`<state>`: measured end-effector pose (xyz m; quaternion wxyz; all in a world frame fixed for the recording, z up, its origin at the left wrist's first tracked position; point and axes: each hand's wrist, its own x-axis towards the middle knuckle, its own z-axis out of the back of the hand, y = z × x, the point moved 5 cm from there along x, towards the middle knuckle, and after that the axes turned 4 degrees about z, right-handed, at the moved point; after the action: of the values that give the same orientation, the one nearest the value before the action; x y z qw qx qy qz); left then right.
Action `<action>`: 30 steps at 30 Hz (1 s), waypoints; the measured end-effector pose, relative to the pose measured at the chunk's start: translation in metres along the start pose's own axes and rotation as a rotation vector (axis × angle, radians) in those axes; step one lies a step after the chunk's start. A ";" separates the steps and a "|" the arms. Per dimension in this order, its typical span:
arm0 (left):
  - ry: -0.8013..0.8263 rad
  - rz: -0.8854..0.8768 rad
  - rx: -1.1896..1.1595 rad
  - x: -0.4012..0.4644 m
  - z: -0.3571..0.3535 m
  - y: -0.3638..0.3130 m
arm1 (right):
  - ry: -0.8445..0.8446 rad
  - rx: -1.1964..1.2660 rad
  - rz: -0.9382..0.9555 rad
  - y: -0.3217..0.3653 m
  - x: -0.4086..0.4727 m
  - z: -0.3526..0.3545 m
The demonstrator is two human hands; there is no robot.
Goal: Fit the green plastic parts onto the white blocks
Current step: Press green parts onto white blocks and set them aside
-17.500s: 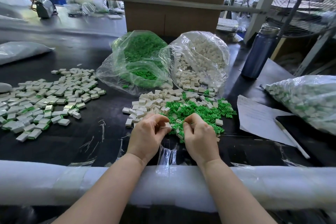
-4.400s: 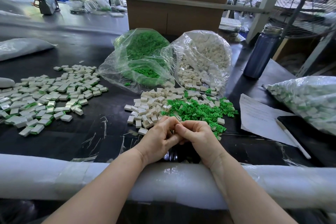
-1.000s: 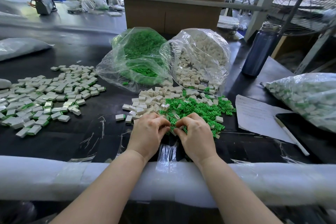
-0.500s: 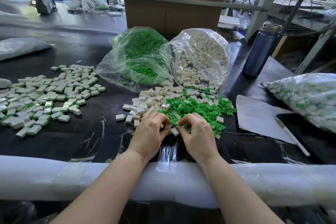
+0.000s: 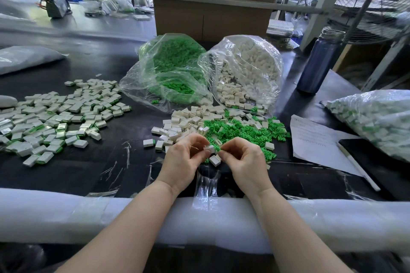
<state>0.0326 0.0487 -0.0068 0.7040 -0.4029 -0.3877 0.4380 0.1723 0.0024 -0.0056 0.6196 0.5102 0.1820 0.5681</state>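
Left hand (image 5: 183, 157) pinches a white block (image 5: 211, 148), right hand (image 5: 243, 158) pinching its green part | finished pile (image 5: 60, 117), worktop's left edge | loose green parts (image 5: 241, 133), white blocks (image 5: 182, 125) mid-worktop: much left

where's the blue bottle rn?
Head view, far right of the table: the blue bottle stands upright just right of the bag of white blocks, behind the paper sheet.
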 end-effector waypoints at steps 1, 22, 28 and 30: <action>0.013 0.033 -0.052 0.001 0.000 0.002 | 0.009 0.034 -0.004 0.000 0.000 -0.001; 0.091 0.040 -0.118 -0.001 -0.004 0.000 | 0.110 0.125 -0.013 0.004 -0.001 -0.006; 0.096 0.033 -0.115 -0.001 -0.005 0.000 | 0.121 0.172 -0.041 0.003 -0.002 -0.007; 0.099 0.029 -0.110 -0.001 -0.006 0.000 | 0.126 0.177 -0.043 0.003 -0.001 -0.006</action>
<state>0.0377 0.0462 -0.0093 0.6925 -0.4678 -0.3702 0.4057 0.1649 0.0034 -0.0059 0.5715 0.5219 0.2808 0.5675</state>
